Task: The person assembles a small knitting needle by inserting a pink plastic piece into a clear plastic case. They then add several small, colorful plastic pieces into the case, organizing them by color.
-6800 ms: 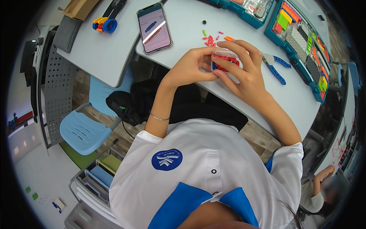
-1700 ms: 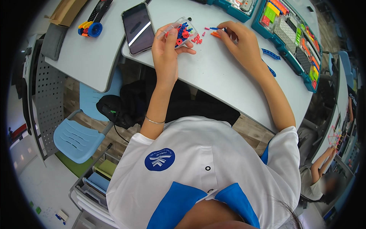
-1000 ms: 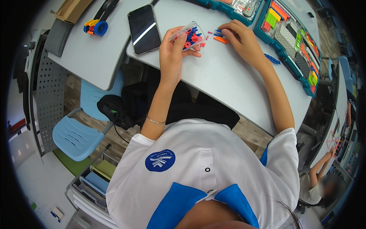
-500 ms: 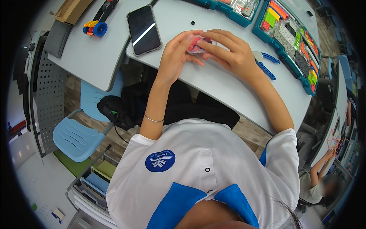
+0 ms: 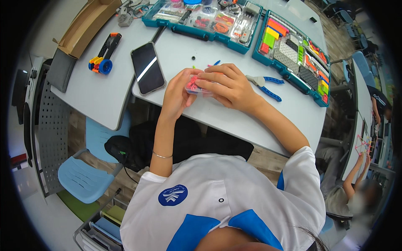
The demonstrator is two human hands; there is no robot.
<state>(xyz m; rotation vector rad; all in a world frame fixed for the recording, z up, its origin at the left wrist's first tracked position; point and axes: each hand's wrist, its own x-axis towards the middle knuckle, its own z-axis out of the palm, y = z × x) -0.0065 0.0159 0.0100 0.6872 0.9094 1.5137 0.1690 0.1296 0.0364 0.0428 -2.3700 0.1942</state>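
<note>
Over the white table, a small clear plastic box [image 5: 194, 89] of red and dark parts sits between my two hands. My left hand [image 5: 176, 94] is closed around its left side, thumb toward the near edge. Curled across the top and right side of the box are the fingers of my right hand [image 5: 235, 88]; its fingertips are partly hidden. Blue-handled pliers [image 5: 268, 86] lie just right of that hand. Beyond the hands are a small black round part [image 5: 193, 58] and a small blue pin [image 5: 217, 62]. A dark-screened phone [image 5: 148, 69] lies left of my left hand.
Two teal cases of sorted building parts, a far case [image 5: 201, 34] and a right case [image 5: 293, 67], stand open. At the left are a wheeled build [image 5: 101, 58] and a cardboard box [image 5: 86, 29]. A blue chair [image 5: 86, 175] stands below; another person sits at far right.
The view has shifted, so the table appears lower and more of the far case shows. Both hands still hold the box; the right fingers now lie more across its top.
</note>
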